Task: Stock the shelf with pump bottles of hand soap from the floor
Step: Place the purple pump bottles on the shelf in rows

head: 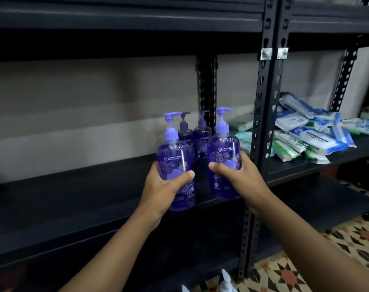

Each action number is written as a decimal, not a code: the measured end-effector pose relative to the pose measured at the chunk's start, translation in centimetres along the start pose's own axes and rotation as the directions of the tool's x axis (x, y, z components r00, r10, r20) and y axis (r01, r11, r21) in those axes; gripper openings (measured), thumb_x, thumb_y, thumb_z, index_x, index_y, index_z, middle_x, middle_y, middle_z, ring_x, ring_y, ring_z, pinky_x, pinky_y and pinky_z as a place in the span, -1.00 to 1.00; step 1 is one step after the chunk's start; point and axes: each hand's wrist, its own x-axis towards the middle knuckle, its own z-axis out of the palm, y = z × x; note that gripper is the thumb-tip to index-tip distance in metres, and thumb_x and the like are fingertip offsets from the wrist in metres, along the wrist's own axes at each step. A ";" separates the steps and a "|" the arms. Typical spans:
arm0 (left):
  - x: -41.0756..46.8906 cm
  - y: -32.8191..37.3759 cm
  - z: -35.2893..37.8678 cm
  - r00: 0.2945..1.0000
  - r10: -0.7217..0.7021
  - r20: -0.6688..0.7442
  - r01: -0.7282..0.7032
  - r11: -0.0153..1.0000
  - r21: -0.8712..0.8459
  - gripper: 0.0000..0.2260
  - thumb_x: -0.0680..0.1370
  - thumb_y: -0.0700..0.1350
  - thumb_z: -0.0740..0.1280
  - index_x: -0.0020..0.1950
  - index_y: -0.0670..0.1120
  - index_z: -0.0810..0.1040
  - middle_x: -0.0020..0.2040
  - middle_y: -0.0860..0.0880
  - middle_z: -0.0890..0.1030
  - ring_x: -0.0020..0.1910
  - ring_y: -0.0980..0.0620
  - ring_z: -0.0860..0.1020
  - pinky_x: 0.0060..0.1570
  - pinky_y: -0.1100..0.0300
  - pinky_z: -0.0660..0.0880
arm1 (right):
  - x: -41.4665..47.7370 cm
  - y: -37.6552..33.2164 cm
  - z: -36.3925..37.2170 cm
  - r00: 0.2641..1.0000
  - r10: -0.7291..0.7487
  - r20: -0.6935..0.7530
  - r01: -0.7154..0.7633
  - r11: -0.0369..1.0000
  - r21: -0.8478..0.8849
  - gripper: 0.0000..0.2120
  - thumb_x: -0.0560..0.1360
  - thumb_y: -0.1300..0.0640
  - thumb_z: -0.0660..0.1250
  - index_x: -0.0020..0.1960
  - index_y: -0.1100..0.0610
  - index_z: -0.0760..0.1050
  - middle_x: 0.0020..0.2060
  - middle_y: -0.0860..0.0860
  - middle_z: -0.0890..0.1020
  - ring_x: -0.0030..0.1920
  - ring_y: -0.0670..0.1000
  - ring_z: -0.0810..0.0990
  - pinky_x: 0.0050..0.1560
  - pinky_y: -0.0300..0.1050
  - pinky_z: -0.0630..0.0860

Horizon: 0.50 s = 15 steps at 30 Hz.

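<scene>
My left hand (165, 186) grips a purple pump bottle of hand soap (173, 157) upright at the front edge of the dark shelf (74, 199). My right hand (238, 175) holds a second purple bottle (223, 148) beside it, also upright over the shelf's front. Behind them two more purple pump bottles (185, 131) (202, 140) stand on the shelf near the back post. At the bottom edge, pale pump tops (225, 279) of bottles on the floor poke into view.
A black slotted upright (261, 123) divides this bay from the right bay, where packs of wipes (312, 131) lie piled. An upper shelf (126, 20) runs overhead. Patterned floor tiles (288, 270) show at the lower right. The shelf's left part is bare.
</scene>
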 end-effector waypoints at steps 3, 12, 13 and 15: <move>2.7 0.0 0.8 1.000 0.024 -0.005 -0.024 1.000 0.006 -0.49 0.25 0.03 0.61 0.15 0.00 0.57 -0.01 -0.02 0.72 -0.05 0.01 0.71 0.03 0.03 0.64 | 3.6 0.5 -0.1 0.999 -0.042 0.004 0.042 0.998 -0.041 -0.60 0.41 0.09 0.58 0.18 -0.03 0.53 0.01 -0.03 0.72 -0.01 -0.04 0.72 0.04 -0.05 0.64; 5.2 -2.1 1.6 0.998 0.041 -0.050 -0.042 0.999 -0.018 -0.61 0.39 -0.15 0.60 0.15 -0.01 0.56 -0.02 0.00 0.71 -0.08 0.06 0.71 -0.06 0.15 0.62 | 10.0 5.8 -0.5 0.997 -0.073 0.011 0.074 0.986 -0.147 -0.46 0.36 0.12 0.62 0.26 0.01 0.47 0.06 -0.04 0.70 0.00 -0.10 0.71 -0.03 -0.22 0.61; 5.2 -2.2 1.6 0.998 0.043 -0.053 -0.044 0.999 -0.018 -0.60 0.39 -0.15 0.60 0.16 -0.02 0.56 -0.01 0.00 0.71 -0.08 0.06 0.71 -0.07 0.16 0.62 | 10.5 6.3 -0.5 0.997 -0.080 0.013 0.081 0.984 -0.160 -0.46 0.36 0.12 0.62 0.26 0.03 0.48 0.06 -0.03 0.70 0.00 -0.10 0.71 -0.05 -0.25 0.61; 5.4 -2.6 1.6 0.997 0.043 -0.057 -0.044 0.999 -0.015 -0.58 0.38 -0.14 0.60 0.17 -0.02 0.56 -0.02 0.00 0.71 -0.09 0.06 0.71 -0.09 0.17 0.61 | 11.1 7.1 -0.6 0.997 -0.076 0.017 0.078 0.982 -0.172 -0.42 0.35 0.13 0.63 0.29 0.05 0.47 0.06 -0.04 0.70 0.00 -0.11 0.71 -0.04 -0.26 0.60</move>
